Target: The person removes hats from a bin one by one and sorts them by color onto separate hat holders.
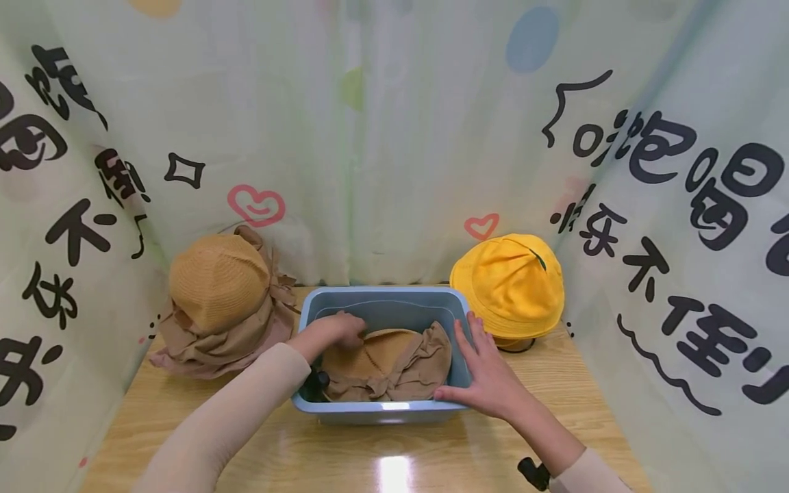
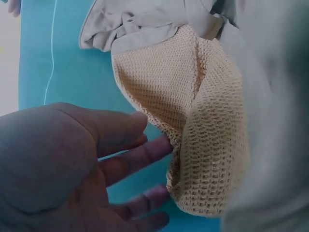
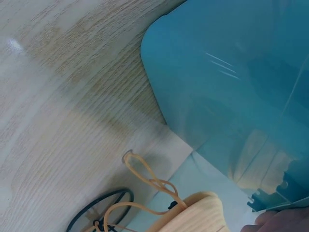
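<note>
A light-blue plastic bin (image 1: 385, 292) stands on the table with a folded tan woven hat (image 1: 376, 349) inside; brown cloth trim (image 1: 425, 363) wraps its right and front sides. My left hand (image 1: 342, 330) reaches into the bin at the back left of this hat. In the left wrist view, the left hand (image 2: 63, 159) has its fingers extended, and the fingertips (image 2: 157, 147) meet the edge of the woven part (image 2: 212, 145). My right hand (image 1: 487, 376) rests with spread fingers on the bin's right side, its thumb at the front rim.
Left of the bin, another tan hat with brown cloth (image 1: 218, 281) sits on the wooden table (image 1: 277, 452). A yellow bucket hat (image 1: 508, 287) stands behind the bin's right corner, its cord (image 3: 159, 182) trailing on the table. Printed curtains (image 1: 370, 171) enclose the back and sides.
</note>
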Available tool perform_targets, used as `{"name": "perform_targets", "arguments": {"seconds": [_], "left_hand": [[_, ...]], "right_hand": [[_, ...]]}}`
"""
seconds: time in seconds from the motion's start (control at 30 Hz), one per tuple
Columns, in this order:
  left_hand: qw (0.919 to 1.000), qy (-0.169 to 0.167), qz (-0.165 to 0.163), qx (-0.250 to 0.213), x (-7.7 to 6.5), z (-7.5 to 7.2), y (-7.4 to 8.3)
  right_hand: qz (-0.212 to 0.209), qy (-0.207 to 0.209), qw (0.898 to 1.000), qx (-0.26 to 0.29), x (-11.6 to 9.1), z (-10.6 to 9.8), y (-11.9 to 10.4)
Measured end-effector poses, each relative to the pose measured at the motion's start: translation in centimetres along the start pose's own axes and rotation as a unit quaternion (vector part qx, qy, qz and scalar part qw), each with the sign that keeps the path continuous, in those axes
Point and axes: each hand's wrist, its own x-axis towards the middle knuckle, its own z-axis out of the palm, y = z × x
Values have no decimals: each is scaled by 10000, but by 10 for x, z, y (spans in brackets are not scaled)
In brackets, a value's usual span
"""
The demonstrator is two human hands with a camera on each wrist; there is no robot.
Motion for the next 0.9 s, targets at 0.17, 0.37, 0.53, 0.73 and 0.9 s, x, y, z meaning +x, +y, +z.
{"name": "perform_targets", "arguments": {"seconds": [0.17,0.37,0.53,0.73,0.9], "left_hand": [[10000,-86,34,14,-5,2,3],[9990,-290,306,-177,-11,0,-7],[9963,-10,613,-600,-18,-5,-14],[9929,592,527,-886,-29,-16,-15],[9902,1025,620,-725,-33,-21,-12]], "right_hand": [[-13,18,10000,-41,0,2,-1],[-23,50,10000,-31,0,2,-2],[-70,95,9999,-76,1,3,-2],[-108,151,9998,-124,3,2,-1],[-78,111,9999,-100,4,2,-2]]}}
